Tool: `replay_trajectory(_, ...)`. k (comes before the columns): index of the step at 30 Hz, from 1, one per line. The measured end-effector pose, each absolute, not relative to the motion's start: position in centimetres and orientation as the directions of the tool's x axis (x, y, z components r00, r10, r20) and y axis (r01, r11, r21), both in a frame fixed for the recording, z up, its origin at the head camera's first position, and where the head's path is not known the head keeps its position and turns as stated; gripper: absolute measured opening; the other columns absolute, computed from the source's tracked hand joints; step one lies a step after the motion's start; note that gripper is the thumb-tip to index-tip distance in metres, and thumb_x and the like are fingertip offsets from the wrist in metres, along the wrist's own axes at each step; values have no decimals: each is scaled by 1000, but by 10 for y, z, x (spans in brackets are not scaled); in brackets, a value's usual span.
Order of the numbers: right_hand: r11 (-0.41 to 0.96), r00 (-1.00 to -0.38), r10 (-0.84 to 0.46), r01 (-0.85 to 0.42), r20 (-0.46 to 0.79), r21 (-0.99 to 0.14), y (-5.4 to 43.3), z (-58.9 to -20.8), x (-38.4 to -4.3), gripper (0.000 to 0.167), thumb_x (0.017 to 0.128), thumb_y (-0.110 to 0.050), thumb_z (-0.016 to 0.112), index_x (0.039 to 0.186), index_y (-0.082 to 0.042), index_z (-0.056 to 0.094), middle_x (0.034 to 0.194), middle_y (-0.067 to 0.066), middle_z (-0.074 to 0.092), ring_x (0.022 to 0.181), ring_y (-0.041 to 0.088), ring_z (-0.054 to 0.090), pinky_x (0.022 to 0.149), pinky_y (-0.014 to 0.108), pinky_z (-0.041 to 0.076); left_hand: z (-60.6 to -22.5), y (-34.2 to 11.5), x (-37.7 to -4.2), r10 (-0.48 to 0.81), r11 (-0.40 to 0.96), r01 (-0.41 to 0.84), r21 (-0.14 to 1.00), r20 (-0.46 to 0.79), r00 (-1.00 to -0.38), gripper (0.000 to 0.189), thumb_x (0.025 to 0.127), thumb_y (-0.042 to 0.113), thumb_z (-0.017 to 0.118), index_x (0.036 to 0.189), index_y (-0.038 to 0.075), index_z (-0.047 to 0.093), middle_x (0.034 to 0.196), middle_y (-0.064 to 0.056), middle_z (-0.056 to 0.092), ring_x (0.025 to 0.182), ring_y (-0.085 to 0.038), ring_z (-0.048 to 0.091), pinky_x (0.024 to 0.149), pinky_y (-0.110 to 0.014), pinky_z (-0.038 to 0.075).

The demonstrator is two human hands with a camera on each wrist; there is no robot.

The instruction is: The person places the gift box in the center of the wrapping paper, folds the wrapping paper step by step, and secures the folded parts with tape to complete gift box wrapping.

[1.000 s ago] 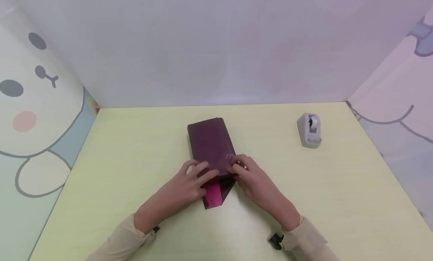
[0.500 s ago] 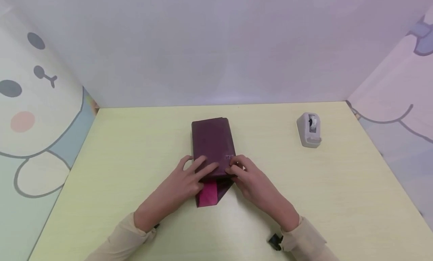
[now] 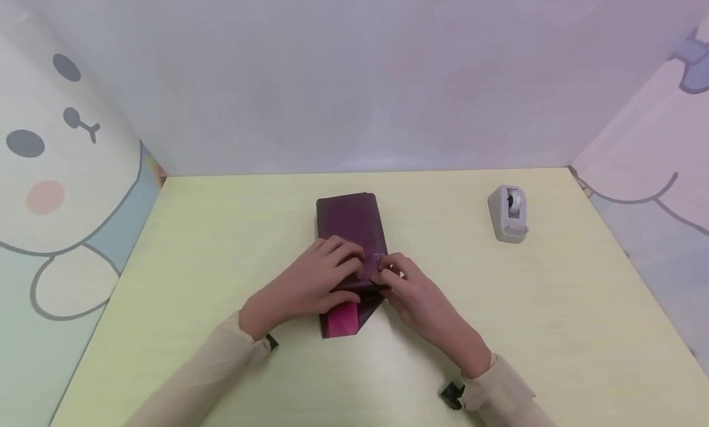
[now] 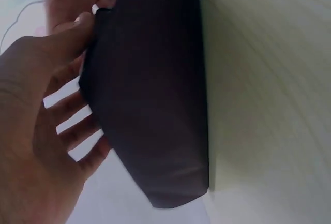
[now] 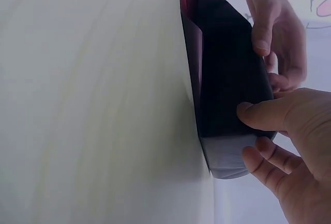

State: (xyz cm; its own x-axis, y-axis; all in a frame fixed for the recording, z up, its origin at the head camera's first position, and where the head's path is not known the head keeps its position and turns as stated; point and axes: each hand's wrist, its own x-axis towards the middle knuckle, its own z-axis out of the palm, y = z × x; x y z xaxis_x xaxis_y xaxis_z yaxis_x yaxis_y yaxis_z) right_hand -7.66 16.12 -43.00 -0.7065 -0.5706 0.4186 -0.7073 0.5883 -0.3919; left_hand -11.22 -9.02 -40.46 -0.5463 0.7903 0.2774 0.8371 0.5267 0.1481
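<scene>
A box wrapped in dark purple paper (image 3: 351,221) lies on the table, one end facing the person. At that end a paper flap with a bright pink inner side (image 3: 342,320) sticks out toward the person. My left hand (image 3: 312,279) lies over the near left part of the box, fingers bent on its top and thumb at the near end's upper edge. My right hand (image 3: 415,298) pinches the near right corner; in the right wrist view its thumb presses the end face. A shiny piece of clear tape (image 3: 378,256) shows on the top near the right fingers.
A grey tape dispenser (image 3: 508,213) with a roll of tape stands at the back right of the pale yellow table (image 3: 232,230). Light walls printed with cartoon animals rise at both sides, with a plain wall behind.
The box has turned slightly and shifted a little right. My left hand has moved forward and right over its top, bending its fingers. My right hand stays at the corner.
</scene>
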Motion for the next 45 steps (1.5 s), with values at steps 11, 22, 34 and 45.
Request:
replay_trajectory(11, 569, -692, -592, -722, 413, -394, 162, -432, -78, 33, 85, 0, 83, 109, -12, 65, 124, 7, 58, 111, 18, 60, 92, 30, 57, -425, -63, -118, 777, 608, 791, -58, 247, -579, 54, 84, 52, 81, 115, 15, 57, 120, -3, 57, 102, -21, 51, 74, -35, 37)
replay_trajectory(22, 531, -663, -610, -748, 434, -397, 163, -432, -86, 29, 82, -5, 88, 92, -15, 62, 111, -1, 59, 106, 18, 50, 87, 29, 52, -389, -69, -65, 608, 756, 639, 140, 209, -766, 33, 95, 38, 75, 113, 12, 64, 119, -4, 61, 109, -23, 54, 83, -37, 46)
replay_trajectory(34, 535, -682, -593, -731, 428, -424, 163, -430, -89, 24, 83, -5, 87, 96, -15, 69, 109, -2, 58, 106, 17, 50, 87, 28, 52, -432, -32, 21, 589, 808, 579, -106, 167, -791, 58, 89, 61, 71, 121, 13, 64, 124, -8, 60, 118, -31, 56, 104, -60, 47)
replay_trajectory(45, 525, -688, -592, -725, 421, -446, 162, -429, -87, 27, 81, -6, 89, 95, -17, 69, 110, -2, 58, 102, 16, 50, 84, 28, 50, -443, -33, -11, 522, 838, 503, 211, -42, -852, 49, 101, 52, 61, 125, 8, 57, 128, -16, 52, 119, -33, 48, 104, -62, 48)
